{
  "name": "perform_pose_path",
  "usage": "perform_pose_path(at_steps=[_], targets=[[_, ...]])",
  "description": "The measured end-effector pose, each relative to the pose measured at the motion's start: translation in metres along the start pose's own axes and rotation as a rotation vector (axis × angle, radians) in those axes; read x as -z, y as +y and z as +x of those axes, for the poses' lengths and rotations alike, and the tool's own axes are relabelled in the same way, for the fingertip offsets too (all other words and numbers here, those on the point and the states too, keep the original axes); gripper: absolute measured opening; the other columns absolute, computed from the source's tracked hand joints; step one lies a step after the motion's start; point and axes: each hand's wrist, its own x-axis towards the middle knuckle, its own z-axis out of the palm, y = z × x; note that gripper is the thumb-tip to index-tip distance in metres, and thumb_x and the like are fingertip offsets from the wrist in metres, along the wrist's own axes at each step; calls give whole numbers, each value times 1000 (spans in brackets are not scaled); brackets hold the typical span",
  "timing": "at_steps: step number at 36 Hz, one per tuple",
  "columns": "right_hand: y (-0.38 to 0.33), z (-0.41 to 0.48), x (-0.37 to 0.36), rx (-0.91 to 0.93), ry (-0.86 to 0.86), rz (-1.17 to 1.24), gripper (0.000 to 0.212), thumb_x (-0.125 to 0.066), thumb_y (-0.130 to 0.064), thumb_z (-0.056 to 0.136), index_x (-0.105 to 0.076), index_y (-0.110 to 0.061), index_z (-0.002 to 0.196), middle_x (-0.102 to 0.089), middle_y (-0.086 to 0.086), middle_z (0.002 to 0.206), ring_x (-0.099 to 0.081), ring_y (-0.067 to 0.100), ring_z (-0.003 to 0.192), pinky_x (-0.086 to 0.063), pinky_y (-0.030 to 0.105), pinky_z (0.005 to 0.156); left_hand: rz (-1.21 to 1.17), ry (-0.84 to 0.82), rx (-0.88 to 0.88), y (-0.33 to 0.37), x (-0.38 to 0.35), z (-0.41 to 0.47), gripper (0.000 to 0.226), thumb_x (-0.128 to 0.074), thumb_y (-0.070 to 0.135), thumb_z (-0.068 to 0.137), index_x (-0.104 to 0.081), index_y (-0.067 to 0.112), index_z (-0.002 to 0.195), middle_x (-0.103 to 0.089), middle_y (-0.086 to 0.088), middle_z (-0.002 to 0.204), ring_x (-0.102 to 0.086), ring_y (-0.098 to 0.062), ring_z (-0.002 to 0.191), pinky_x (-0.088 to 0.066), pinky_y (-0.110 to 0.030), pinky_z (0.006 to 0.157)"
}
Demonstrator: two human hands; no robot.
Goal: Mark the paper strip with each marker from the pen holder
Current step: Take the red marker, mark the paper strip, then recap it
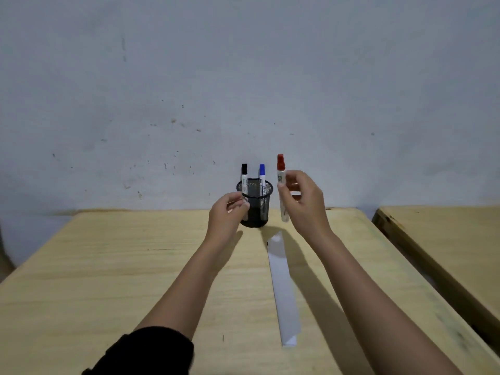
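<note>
- Pale wooden table (135,280): fills the lower half of the frame; a second table of the same kind (446,239) sits at the right edge, apart.
- Long white paper strip (284,288): lies flat right of centre, running from the bottom of the frame up toward the holder; a small dark mark shows at its upper left edge; otherwise it looks blank.
- Right hand (303,204): closed around the red-capped white marker (281,190), held upright, cap on, just right of the holder.
- Left hand (227,215): fingers curled against the holder's left wall; whether it clamps it, cannot tell.
- Black mesh cylindrical pen holder (257,212): centre frame; contains the black-capped marker (244,177) and blue-capped marker (262,175).
- Progress, judged: early; red uncapping and marking pending; blue pending; black uncertain.
</note>
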Motion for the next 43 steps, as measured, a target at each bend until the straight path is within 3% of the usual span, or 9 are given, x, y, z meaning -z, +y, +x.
perform_pose_path(at_steps=[3, 6, 9, 12, 18, 24, 29, 37, 43], targets=[[10, -18, 3, -14, -111, -69, 14, -52, -20, 93, -58, -17, 106, -57, 0, 101, -58, 6, 83, -48, 17, 72, -36, -77, -42, 19, 4, -10, 27, -61, 6, 88, -62, 4, 114, -65, -3, 107, -61, -3, 91, -49, -5, 74], [14, -33, 6, -20, -227, -136, 18, -51, -20, 94, -59, -18, 110, -54, 2, 100, -57, 13, 79, -50, 32, 77, -70, -180, -69, 35, 5, -23, 17, -60, 13, 90, -67, 13, 105, -68, -3, 103, -63, -8, 93, -50, -11, 76], [11, -44, 11, -3, -301, -144, 19, -50, -21, 95, -60, -23, 111, -51, -1, 96, -54, 7, 84, -48, 23, 77, -129, -273, -60, 41, 6, -34, 13, -57, 14, 92, -68, 18, 96, -70, -3, 94, -66, -8, 89, -52, -21, 87], [6, -50, 19, 2, -337, -146, 20, -50, -23, 95, -61, -24, 111, -51, -3, 94, -53, -1, 87, -42, 9, 75, -136, -306, -80, 42, 8, -42, 12, -57, 12, 92, -69, 15, 93, -69, -8, 87, -65, -11, 80, -54, -22, 84], [-4, -52, 33, -127, -384, 28, 18, -65, -18, 87, -68, -25, 103, -68, -4, 88, -65, 14, 83, -51, 25, 75, -208, -243, -87, 45, 17, -51, 13, -62, 10, 88, -72, 15, 82, -72, -6, 76, -68, -12, 74, -56, -23, 82], [-6, -53, 39, -237, -201, 345, 15, -75, -2, 74, -74, -14, 83, -74, -8, 76, -67, 5, 75, -51, 16, 71, -393, -141, 5, 39, 24, -54, 9, -62, 8, 88, -71, 6, 87, -72, -1, 68, -66, -9, 68, -56, -17, 75], [-2, -58, 35, -406, -6, 634, 17, -78, -3, 69, -70, -11, 82, -72, 15, 92, -66, 23, 88, -53, 33, 89, -443, -169, 36, 37, 21, -59, 9, -61, 5, 88, -68, 1, 91, -72, 0, 70, -68, -7, 68, -55, -15, 74], [-5, -64, 14, -625, 175, 1104, 21, -67, 3, 79, -57, -10, 92, -70, 6, 85, -70, 14, 83, -56, 20, 77, -421, -198, 31, 37, 17, -57, 8, -58, 5, 90, -66, 5, 88, -72, 4, 69, -68, -6, 68, -55, -15, 77], [-5, -60, 4, -638, 141, 1113, 7, -65, -3, 84, -62, -7, 89, -68, 4, 87, -68, 10, 82, -56, 18, 76, -324, -197, 22, 33, 11, -59, 13, -58, 10, 91, -67, 11, 83, -71, 5, 65, -65, -6, 67, -54, -14, 73]])
